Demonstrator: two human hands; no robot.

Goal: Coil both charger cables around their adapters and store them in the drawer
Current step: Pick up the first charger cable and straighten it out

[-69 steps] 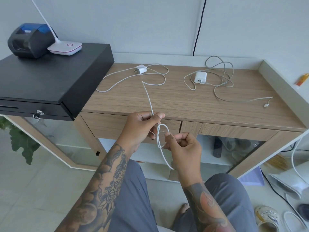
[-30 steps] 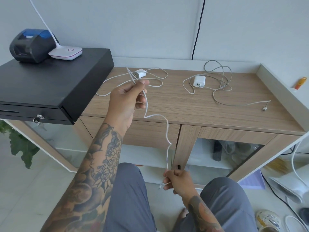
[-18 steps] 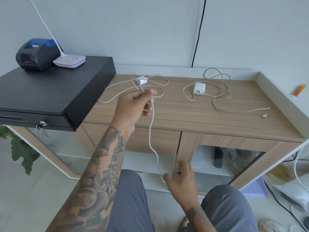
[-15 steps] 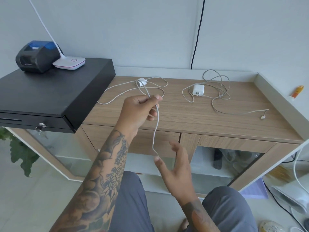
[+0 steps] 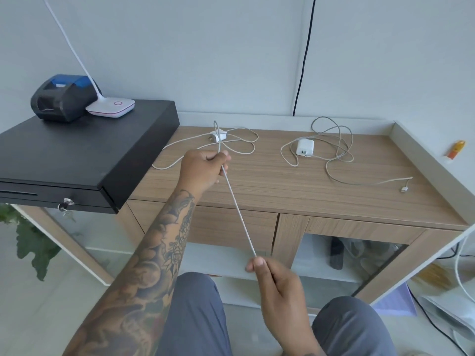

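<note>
**Cable pulled taut between two hands over the wooden counter**

The left hand is raised above the counter's front half, fingers curled into a loose fist that grips the white cable. From that fist a narrow loop of the same cable stands up and back toward the small adapter, which lies on the counter top just beside the black cash drawer. More of this cable lies in slack loops beside the adapter, with one run trailing left to the cash drawer's edge.

The right hand is lower and nearer the person, in front of the cabinet. Its thumb and forefinger pinch the cable, the other fingers curled under. Between the two hands the cable runs straight and tight on a diagonal.

Well apart, on the right half of the wooden counter, the second adapter lies flat with its own cable tangled loosely around and behind it; that cable's plug end rests near the counter's right front.

Below the top, the drawer front is closed. On the cash drawer sit a dark receipt printer and a white lamp base.
</note>
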